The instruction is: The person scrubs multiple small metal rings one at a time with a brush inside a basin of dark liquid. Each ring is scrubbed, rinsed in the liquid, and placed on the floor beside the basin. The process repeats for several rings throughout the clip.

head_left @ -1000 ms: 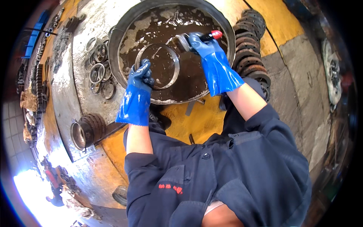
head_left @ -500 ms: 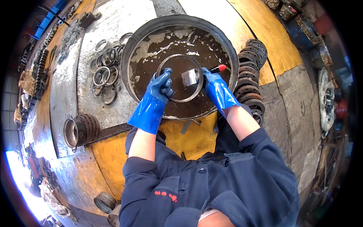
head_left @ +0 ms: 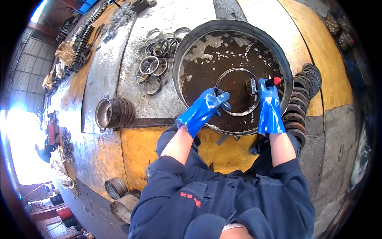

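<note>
A wide, dark round basin (head_left: 232, 25) holds murky brown liquid with patches of foam. Above the liquid I hold a thin metal ring (head_left: 238, 69), tilted. My left hand (head_left: 213, 103), in a blue rubber glove, is closed on its lower left side. In a matching glove, my right hand (head_left: 269, 95) is closed round a brush (head_left: 251, 87) with a red-tipped dark handle, at the ring's right side. The bristles show inside the ring's right edge; whether they touch the metal I cannot tell. Right-hand fingers are partly hidden behind the glove's back.
Loose metal rings (head_left: 149, 65) lie in a heap left of the basin. A row of dark and rusty discs (head_left: 296, 107) curves along its right side. Stacked flanged rings (head_left: 115, 112) sit farther left, and cylindrical metal parts (head_left: 115, 188) lie at the lower left.
My view has turned, so the basin and both hands appear farther right. The brush inside the ring has turned from showing its broad side to nearly edge-on. Both hands keep their holds.
</note>
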{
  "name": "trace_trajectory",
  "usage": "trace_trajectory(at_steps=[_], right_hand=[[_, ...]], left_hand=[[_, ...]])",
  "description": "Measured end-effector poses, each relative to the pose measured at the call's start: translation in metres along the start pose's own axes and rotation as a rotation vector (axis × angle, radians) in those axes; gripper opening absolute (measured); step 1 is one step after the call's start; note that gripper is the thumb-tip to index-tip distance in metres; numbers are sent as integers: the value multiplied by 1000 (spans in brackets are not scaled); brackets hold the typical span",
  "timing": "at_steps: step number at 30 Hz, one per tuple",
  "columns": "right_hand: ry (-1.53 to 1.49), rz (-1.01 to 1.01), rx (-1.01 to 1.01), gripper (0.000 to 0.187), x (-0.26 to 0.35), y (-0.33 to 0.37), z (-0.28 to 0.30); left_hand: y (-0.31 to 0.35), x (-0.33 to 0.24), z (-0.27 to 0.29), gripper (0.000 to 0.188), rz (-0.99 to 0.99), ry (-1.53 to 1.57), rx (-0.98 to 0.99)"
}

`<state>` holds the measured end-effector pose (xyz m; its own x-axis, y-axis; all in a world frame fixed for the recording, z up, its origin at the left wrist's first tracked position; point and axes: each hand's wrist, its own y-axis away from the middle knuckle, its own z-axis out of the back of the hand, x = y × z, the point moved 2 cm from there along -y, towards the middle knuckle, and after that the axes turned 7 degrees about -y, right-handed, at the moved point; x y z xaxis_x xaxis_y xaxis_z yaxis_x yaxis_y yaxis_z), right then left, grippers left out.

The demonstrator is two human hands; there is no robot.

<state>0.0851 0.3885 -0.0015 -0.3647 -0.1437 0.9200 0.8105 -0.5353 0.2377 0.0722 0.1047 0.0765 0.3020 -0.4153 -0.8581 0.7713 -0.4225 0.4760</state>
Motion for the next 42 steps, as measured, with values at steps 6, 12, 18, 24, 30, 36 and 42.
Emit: trace_trajectory(at_steps=[6,12,18,24,30,36,42], right_hand=[[-254,132,8,32,-21,-4,-9],[-383,263,262,25,-64,28,-2],[408,475,286,25,-10,125,-5],[520,436,239,24,-12,138,-15],[736,225,342,40,-4,135,-18],[773,207,341,43,-8,131,-17],[777,207,332,44,-8,132,-18]], left_hand=[[-1,-1,4,40,-25,134,-62],[16,-23,26,41,-43,80,-247],[35,-22,42,41,-32,119,-343],[36,-9,46,40,-136,147,-403],[47,-14,45,41,-99,142,-385],[48,-14,43,43,-109,134,-390],[44,-7,46,43,-124,107,-412]])
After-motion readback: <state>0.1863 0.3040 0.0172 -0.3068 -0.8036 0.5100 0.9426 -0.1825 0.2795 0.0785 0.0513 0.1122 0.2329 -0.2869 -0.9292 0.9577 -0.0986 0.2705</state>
